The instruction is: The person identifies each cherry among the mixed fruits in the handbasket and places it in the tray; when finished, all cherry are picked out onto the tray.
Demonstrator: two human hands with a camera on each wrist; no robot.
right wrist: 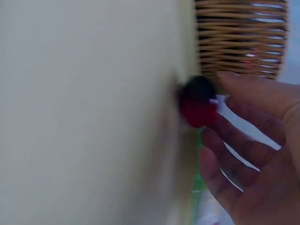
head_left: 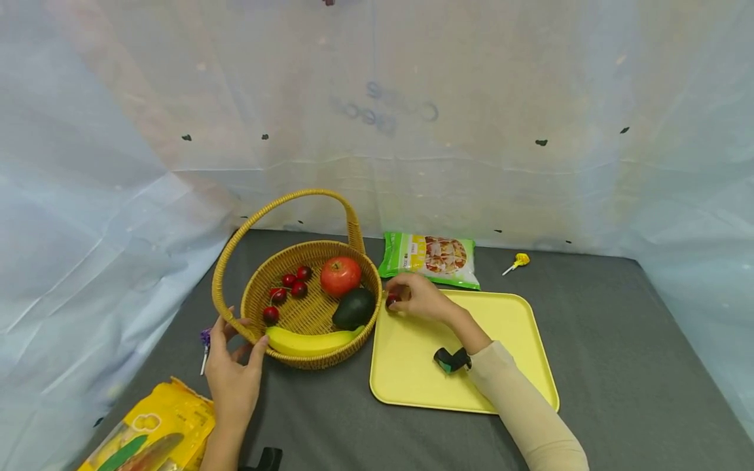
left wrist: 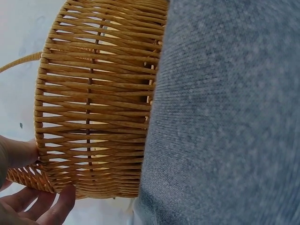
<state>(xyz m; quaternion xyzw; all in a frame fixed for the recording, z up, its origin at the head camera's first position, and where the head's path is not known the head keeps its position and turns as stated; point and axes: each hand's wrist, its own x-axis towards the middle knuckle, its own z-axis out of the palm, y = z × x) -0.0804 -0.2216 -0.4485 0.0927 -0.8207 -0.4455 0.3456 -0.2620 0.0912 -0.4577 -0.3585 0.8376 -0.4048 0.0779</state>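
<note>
A wicker basket [head_left: 315, 363] with a tall handle holds several cherries [head_left: 299, 289], a pomegranate [head_left: 340, 276], an avocado [head_left: 355, 309] and a banana [head_left: 312, 343]. My left hand [head_left: 232, 376] grips its near-left rim at the foot of the handle; in the left wrist view the thumb and fingers lie on either side of the weave. At the far-left corner of a yellow tray [head_left: 412, 366], my right hand [head_left: 419, 297] pinches a dark red cherry [right wrist: 199, 102] in its fingertips, close to the tray surface.
Behind the tray lies a green-and-white food packet [head_left: 432, 258], with a yellow lollipop [head_left: 518, 261] to its right. A purple lollipop [head_left: 205, 339] is left of the basket. A yellow snack bag [head_left: 156, 432] lies at the near left. Pale sheeting [head_left: 377, 190] hangs behind the grey table.
</note>
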